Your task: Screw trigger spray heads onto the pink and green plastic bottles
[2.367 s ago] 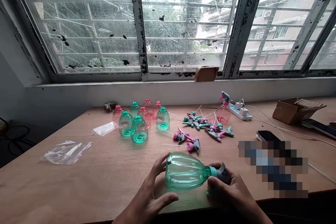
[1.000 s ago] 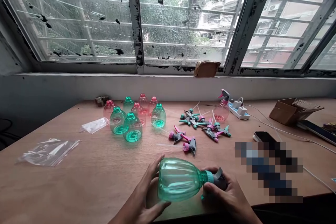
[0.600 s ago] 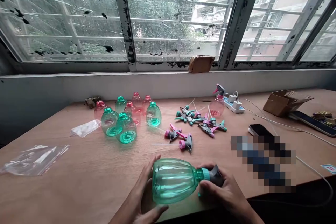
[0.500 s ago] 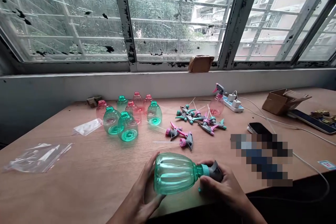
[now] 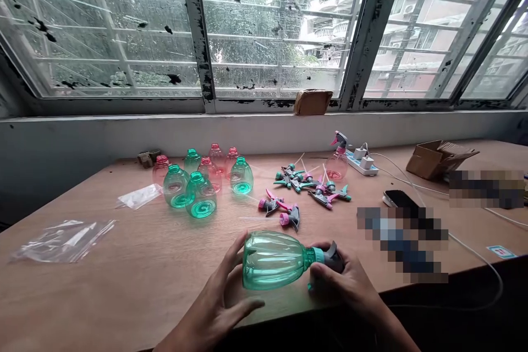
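Observation:
A green see-through spray bottle [image 5: 273, 261] lies on its side in the air over the table's front edge, its base to the left. My right hand [image 5: 348, 278] is closed around the grey and teal spray head [image 5: 330, 257] fitted on its neck. At the base, my left hand [image 5: 225, 286] is open, the thumb stretched out below the bottle and apart from it. Its fingertips are beside or behind the base; whether they touch cannot be seen. Beyond the hands lie two pink and grey spray heads [image 5: 290, 218] with thin tubes.
Several green bottles [image 5: 201, 198] and pink bottles [image 5: 160, 170] stand at the back left, near plastic bags [image 5: 66, 241]. A pile of spray heads [image 5: 291, 179], a complete pink spray bottle [image 5: 337, 165], a power strip [image 5: 363, 164], a phone [image 5: 402, 202] and a cardboard box [image 5: 437, 159] are further right.
My left thumb has come away from the bottle and the left hand has opened. The bottle and my right hand sit slightly higher and further left in view, which has shifted a little.

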`<state>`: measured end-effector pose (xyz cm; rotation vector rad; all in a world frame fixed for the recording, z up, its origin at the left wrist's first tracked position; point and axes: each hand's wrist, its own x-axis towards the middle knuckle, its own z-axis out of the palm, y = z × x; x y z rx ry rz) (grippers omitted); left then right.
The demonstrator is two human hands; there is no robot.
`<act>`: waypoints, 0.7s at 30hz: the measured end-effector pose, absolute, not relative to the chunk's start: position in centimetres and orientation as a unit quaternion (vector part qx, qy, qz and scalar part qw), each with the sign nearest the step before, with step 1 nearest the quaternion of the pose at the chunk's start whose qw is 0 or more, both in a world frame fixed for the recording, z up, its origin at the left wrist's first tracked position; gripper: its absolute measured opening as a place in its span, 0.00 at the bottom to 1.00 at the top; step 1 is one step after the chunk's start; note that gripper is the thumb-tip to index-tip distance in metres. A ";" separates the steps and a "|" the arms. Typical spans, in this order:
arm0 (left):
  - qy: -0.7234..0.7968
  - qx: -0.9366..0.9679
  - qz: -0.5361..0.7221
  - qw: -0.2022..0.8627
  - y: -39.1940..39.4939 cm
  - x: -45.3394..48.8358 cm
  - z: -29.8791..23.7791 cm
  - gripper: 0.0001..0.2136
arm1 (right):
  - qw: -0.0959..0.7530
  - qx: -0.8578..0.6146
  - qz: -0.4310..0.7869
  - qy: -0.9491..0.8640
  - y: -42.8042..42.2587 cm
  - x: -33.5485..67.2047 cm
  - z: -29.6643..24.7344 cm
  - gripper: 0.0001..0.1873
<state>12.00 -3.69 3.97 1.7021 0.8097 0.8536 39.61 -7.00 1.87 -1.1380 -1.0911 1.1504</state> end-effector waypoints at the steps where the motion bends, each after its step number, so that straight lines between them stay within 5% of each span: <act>1: 0.334 0.700 0.350 0.525 -3.6 11.9 3.9 0.42 | 0.561 -0.484 0.482 -0.467 -7.0 39.6 1.8 0.20; 15: 0.320 0.701 0.351 0.532 -3.7 11.8 4.4 0.37 | 0.553 -0.497 0.460 -0.486 -6.9 39.9 1.8 0.21; 21: 0.330 0.744 0.363 0.455 -4.0 11.9 4.8 0.38 | 0.563 -0.495 0.470 -0.466 -7.0 39.5 1.6 0.21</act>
